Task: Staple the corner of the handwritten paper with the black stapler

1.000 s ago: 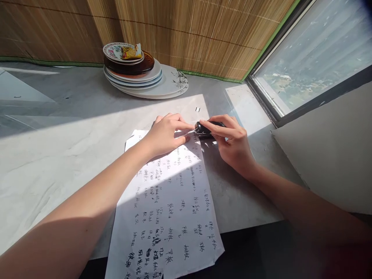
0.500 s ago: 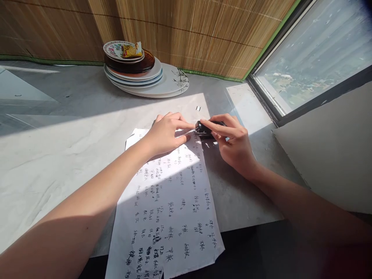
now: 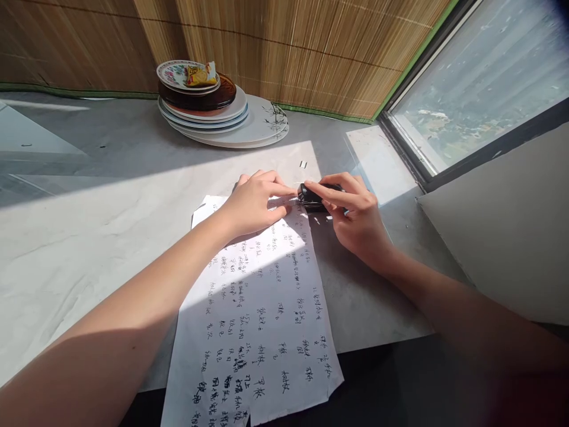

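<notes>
A sheet of paper [image 3: 288, 332] covered in handwriting lies on the grey marbled surface, its near end reaching past the edge. My left hand [image 3: 251, 207] rests on its far end, fingers stretched out, with a gap between thumb and index finger; a row of small punched holes or torn edge shows there. At the paper's far right corner sits a black stapler [image 3: 311, 196]. My right hand [image 3: 355, 210] grips it from the right, index finger along the top and thumb low at its side. Whether the paper corner is between the stapler's jaws I cannot tell.
Stacked plates [image 3: 208, 112] stand at the back, a yellow wrapped snack [image 3: 200, 75] on top. Behind them hangs a bamboo blind [image 3: 267, 53]. A small staple strip [image 3: 303, 164] lies beyond the stapler. A window [image 3: 480, 89] is at the right.
Both hands, the paper and the stapler keep their places. The whole view has shifted very slightly upward.
</notes>
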Demonstrator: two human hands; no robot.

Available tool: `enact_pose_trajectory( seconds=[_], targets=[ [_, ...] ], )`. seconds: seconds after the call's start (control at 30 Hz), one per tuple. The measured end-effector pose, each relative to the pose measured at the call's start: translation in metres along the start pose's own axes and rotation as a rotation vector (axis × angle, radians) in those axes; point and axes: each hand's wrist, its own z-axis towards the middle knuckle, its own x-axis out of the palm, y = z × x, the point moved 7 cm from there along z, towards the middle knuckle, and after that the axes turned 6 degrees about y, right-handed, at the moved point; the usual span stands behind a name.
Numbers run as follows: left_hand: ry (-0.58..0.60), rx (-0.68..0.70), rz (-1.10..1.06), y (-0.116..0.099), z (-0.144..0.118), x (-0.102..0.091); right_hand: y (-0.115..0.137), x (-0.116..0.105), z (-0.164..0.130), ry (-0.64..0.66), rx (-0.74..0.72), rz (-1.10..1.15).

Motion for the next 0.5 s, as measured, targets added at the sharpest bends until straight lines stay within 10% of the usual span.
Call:
enact_pose_trajectory(
  seconds=[0.5],
  targets=[
    [-0.01,0.004,-0.031,0.0007,0.0,-0.0002,-0.0016,0.0034,-0.0016,-0.015,-0.004,-0.021]
  ],
)
